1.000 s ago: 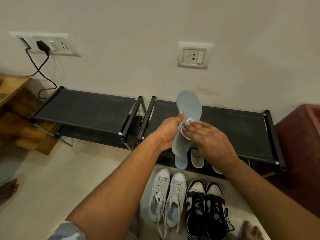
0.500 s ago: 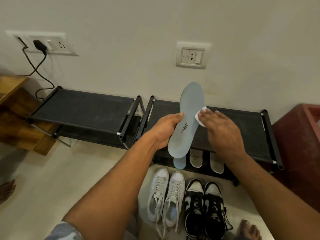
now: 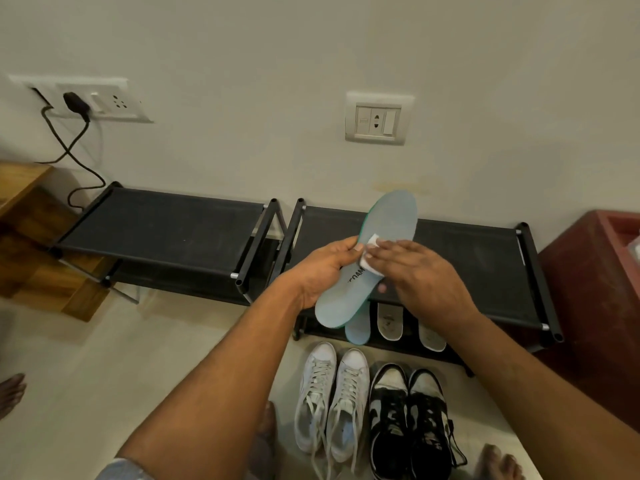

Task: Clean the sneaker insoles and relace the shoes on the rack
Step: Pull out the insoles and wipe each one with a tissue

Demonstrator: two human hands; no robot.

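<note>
My left hand grips a pale blue insole by its left edge and holds it tilted above the right shoe rack. My right hand presses a small white wipe against the insole's middle with fairly straight fingers. A second blue insole and two white insoles lie on the rack's lower shelf. On the floor in front stand a white pair of laced sneakers and a black-and-white pair of sneakers.
A second black rack stands to the left, beside wooden furniture. A charger cable hangs from the wall socket. A dark red bin is at the right. Bare feet show at the bottom and at the left edge.
My right hand slid the wipe down from the insole's upper right edge to its middle. The insole tilted more to the right.
</note>
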